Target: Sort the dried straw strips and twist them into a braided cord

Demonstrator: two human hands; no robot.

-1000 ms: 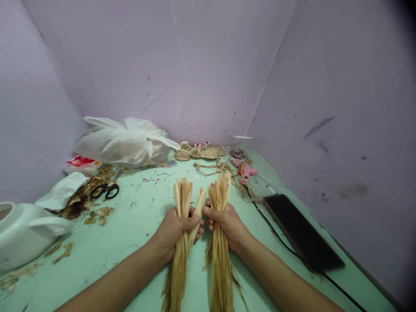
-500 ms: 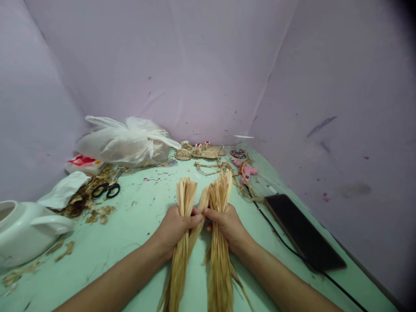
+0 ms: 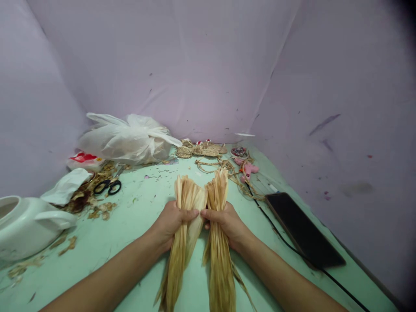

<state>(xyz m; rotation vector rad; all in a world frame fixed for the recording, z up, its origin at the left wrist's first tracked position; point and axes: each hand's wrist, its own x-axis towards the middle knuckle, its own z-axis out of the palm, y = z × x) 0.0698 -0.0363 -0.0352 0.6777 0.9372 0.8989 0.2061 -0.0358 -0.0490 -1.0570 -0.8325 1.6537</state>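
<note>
My left hand is closed around a bundle of dried corn husks, its thumb laid across the front. A second, thicker bundle of husks is gripped in my right hand. Both bundles stand nearly upright, side by side, pale at the top and darker tan toward the bottom. A broad, flat strip leans at the inner side of the left bundle, and the two thumb tips almost meet over its edge. The fingers behind the bundles are mostly hidden.
To the left are a white teapot, black-handled scissors, husk scraps and a white plastic bag. Woven pieces lie at the back. On the right are a pink glue gun, its black cord and a phone.
The broad strip between the bundles has shifted from the right bundle's side to the left bundle, where it now spreads flat. Both hands stay closed in nearly the same place.
</note>
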